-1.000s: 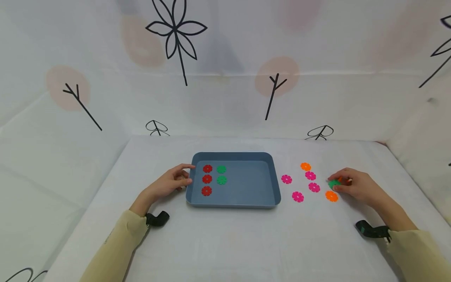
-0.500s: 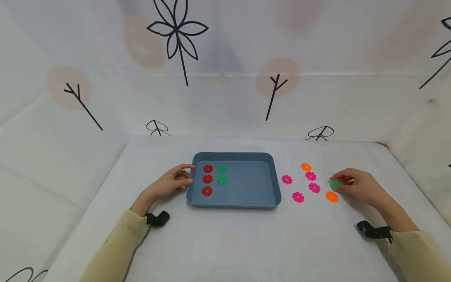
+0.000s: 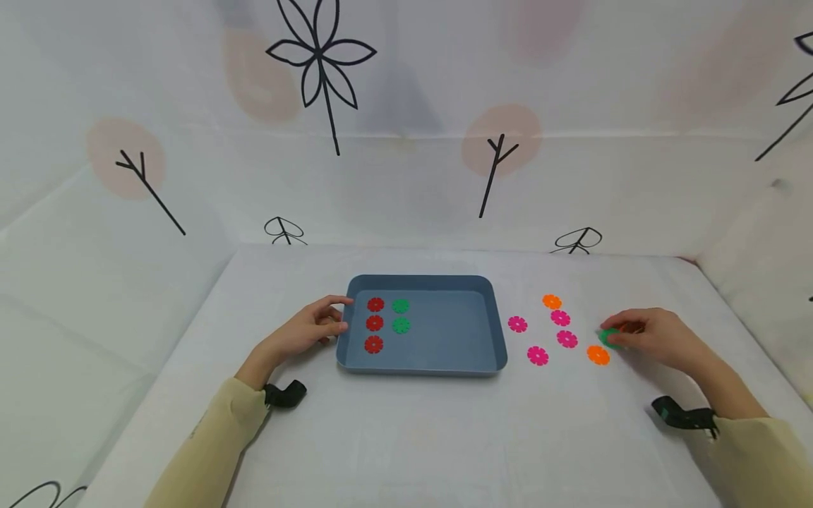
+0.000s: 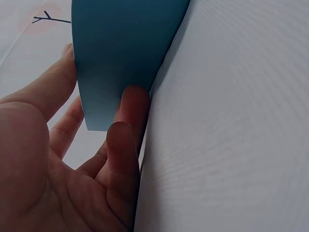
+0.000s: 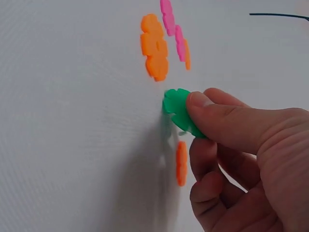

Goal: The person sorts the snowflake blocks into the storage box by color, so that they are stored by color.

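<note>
My left hand [image 3: 305,328] holds the left side of the blue-grey tray [image 3: 457,331]. The left wrist view has fingertips [image 4: 134,99] against its outer wall and another digit reaching its rim. Inside lie a column of red flower-shaped discs [image 3: 375,322] and two green ones [image 3: 401,325]. Off to the right, my right hand [image 3: 663,340] pinches a green flower-shaped disc [image 5: 181,110] between thumb and finger, tilted and just above the cloth. Behind it, an orange disc [image 5: 181,163] lies on the cloth, mostly covered by the hand in the head view.
Several pink discs [image 3: 567,339] lie scattered between tray and right hand. Orange discs lie there too, one at the back [image 3: 552,301] and one near the hand [image 3: 598,355]. White cloth [image 3: 444,437] covers the table, and a patterned fabric wall [image 3: 406,190] rises behind.
My right hand, with the green disc, has shifted slightly right and toward me. The left hand and the tray have stayed in place.
</note>
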Tool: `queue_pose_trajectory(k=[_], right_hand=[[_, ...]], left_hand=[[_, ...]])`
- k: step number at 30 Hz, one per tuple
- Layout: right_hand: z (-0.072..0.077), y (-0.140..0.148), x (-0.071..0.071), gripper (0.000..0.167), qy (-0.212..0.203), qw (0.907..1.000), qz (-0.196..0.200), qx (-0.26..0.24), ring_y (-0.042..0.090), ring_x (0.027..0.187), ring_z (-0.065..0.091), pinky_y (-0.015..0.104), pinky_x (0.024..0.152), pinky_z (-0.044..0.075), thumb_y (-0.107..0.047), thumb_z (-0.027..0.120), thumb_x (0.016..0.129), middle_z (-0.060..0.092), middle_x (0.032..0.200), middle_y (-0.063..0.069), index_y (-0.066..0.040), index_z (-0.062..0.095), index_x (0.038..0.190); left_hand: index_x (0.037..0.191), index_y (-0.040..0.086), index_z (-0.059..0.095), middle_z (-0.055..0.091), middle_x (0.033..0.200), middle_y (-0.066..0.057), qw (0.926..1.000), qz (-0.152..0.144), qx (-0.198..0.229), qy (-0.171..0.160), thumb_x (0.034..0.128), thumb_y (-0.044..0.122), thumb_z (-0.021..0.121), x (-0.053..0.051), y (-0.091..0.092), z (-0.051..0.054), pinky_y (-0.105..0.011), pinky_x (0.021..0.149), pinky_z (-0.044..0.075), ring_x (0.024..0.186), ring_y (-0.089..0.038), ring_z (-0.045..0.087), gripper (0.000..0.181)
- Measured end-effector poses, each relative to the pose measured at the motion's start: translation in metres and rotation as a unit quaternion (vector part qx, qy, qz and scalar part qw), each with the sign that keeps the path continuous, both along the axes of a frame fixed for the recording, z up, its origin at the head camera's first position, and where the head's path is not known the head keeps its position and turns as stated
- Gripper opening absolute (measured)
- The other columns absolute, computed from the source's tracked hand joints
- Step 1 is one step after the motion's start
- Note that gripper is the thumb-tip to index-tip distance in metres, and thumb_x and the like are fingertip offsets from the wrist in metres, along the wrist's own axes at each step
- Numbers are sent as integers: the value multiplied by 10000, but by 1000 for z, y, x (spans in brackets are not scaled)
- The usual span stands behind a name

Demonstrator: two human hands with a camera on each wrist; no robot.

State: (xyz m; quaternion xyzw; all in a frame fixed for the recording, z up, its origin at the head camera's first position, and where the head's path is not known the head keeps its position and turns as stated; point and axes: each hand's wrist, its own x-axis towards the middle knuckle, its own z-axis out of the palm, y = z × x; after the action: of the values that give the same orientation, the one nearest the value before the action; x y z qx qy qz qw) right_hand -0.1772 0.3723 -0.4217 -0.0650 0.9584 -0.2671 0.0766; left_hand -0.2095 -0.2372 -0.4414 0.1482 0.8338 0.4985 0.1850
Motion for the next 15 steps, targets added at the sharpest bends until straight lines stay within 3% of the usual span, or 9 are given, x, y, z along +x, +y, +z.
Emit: queue_pose_trajectory(k=[7,11,15], right_hand=[[8,2,-5,248,206,9995,243,-10,244,880,577,259,639,509,-186,731,914,673,987,66,-49,726,1120],[16,-7,-6,241,427,9986,317,-51,257,897,609,255,672,520,-181,721,922,692,1023,78,-63,724,1132],[22,-23,-7,272,368,9984,357,-225,272,921,625,240,685,526,-168,722,918,692,1055,108,-42,706,1159]], left_hand=[[1462,181,459,577,1115,-126,9999,-39,-142,-12,964,278,676,0,-2,2,-379,787,501,899,-281,580,552],[1463,176,458,576,1114,-133,9999,-61,-119,-34,962,283,679,0,-2,2,-386,785,502,896,-287,582,558],[1461,179,460,572,1108,-133,9999,-76,-100,-48,960,287,681,-1,-1,1,-386,782,503,890,-288,580,559]])
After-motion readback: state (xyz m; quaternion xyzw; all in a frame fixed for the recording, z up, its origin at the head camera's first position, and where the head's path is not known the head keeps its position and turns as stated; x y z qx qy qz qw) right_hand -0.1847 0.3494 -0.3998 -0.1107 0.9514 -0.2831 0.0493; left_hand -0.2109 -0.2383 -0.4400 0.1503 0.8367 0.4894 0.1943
